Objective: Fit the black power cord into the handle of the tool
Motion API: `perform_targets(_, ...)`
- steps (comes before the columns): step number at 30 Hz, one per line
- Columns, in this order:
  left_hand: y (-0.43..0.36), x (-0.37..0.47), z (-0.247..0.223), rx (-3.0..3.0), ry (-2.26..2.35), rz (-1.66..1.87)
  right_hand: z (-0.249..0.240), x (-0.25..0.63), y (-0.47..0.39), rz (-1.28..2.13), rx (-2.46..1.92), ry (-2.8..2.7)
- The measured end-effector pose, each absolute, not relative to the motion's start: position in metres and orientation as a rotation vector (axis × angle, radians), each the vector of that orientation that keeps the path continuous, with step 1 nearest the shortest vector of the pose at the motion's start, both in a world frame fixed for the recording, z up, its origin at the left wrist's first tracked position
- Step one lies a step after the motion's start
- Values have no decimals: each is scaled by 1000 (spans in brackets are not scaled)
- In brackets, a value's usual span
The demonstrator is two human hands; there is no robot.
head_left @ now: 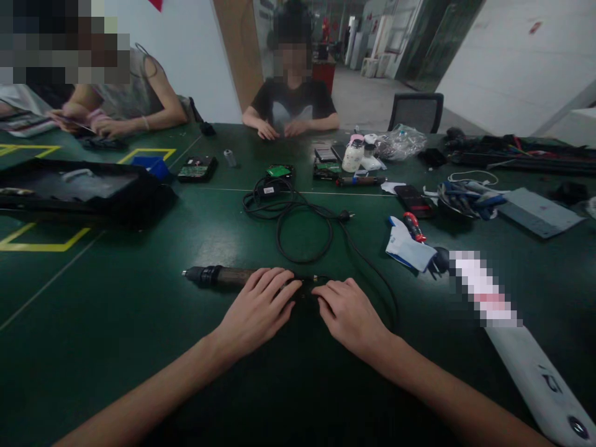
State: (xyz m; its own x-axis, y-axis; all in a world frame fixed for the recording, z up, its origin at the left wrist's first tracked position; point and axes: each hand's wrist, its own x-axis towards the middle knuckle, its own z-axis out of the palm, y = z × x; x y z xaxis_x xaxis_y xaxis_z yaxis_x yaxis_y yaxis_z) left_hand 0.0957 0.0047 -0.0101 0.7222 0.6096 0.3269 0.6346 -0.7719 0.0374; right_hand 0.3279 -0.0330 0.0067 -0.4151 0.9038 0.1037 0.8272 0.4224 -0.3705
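Left hand (258, 307): palm down, fingers loosely spread and lying flat over the tool (223, 276); resting on it, not wrapped around it.
Right hand (347, 310): palm down, fingers half-curled, tips touching the tool's rear end just beside the left fingertips; whether anything is pinched underneath, cannot tell.
Tool: long, dark, lying flat on the table (116, 310); barrel and tip stick out past the left hand to its left, middle hidden beneath both hands.
Cable (302, 223): black, runs from the tool's end at the right hand, loops ahead of both hands, ends in a plug (344, 216) and a coiled bundle farther off.
Glove (410, 248): white and blue, ahead and right of the right hand, well apart; red-handled screwdriver (413, 225) lying on it.
Phone (412, 200): dark, beyond the glove.
Tray (79, 189): black, far ahead-left of the left hand.
Circuit boards (198, 167): green, beyond the cable loop.
Bottle (352, 155): white, far ahead of the right hand.
Others: one person (291, 102) seated across the table, another's arms (139, 115) at far left.
In the way: nothing between hands and tool; the cable loop lies just ahead.
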Motion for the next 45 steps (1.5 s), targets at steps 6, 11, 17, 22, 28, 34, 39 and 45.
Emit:
perform_targets(6, 31, 111, -18, -2785, -1063, -481, 1, 335, -22, 523, -1411, -2258)
perform_targets(11, 39, 106, -21, -2807, -953, -551, 1, 336, -16, 543, -1486, -2176)
perform_targets(17, 39, 105, -19, -2842, -883, -529, -2, 326, -17, 554, -1598, -2110)
perform_targets(22, 38, 102, -18, -2882, -879, -555, -2, 323, -18, 495, -1581, -2196)
perform_targets(28, 36, 101, -20, -2888, -870, -600, -4, 324, -17, 515, -1563, -2212)
perform_targets(34, 35, 103, -23, -2911, -886, -625, -4, 326, -17, 509, -1529, -2213)
perform_targets(39, 35, 105, -23, -2904, -933, -669, -5, 328, -18, 502, -1529, -2205)
perform_targets(45, 35, 105, -24, -2915, -879, -679, -4, 328, -19, 512, -1516, -2191)
